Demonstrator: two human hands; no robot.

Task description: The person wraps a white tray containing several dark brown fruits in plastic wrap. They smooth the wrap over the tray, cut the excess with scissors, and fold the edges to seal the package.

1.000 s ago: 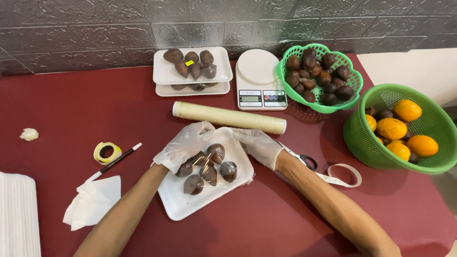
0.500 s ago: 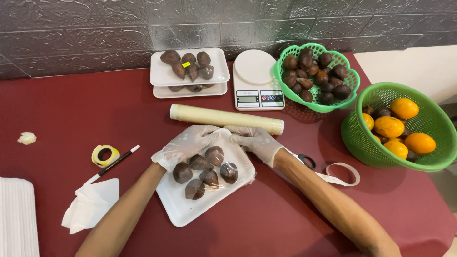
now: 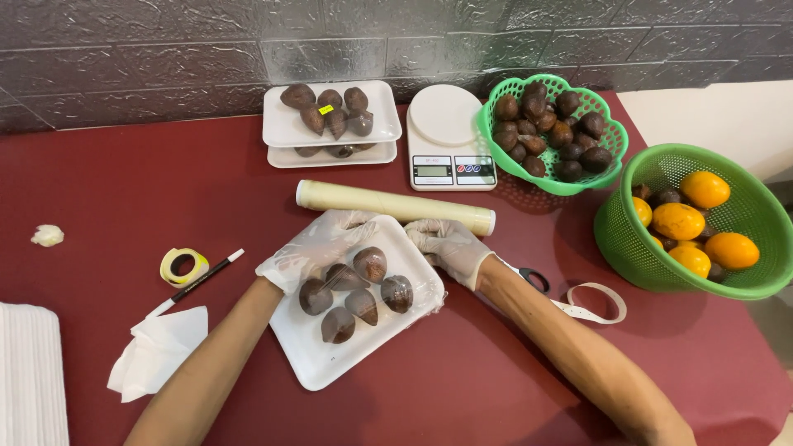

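Observation:
A white foam tray (image 3: 314,355) with several dark brown fruits (image 3: 370,264) lies on the red table in front of me, with clear film stretched over its far half. My left hand (image 3: 310,248), in a clear glove, presses flat on the film at the tray's far left corner. On the tray's far right edge my gloved right hand (image 3: 450,246) grips the film. A roll of cling film (image 3: 395,206) lies just beyond both hands.
Two stacked trays of fruit (image 3: 330,124) and a kitchen scale (image 3: 450,140) stand at the back. Two green baskets, one with brown fruit (image 3: 552,132), one with oranges (image 3: 702,219), sit right. Scissors (image 3: 570,297), tape roll (image 3: 183,266), pen (image 3: 198,281), tissue (image 3: 157,351) lie nearby.
Both hands have stayed on the tray; the left hand has slid slightly over the film toward the far left corner. The view has shifted a little.

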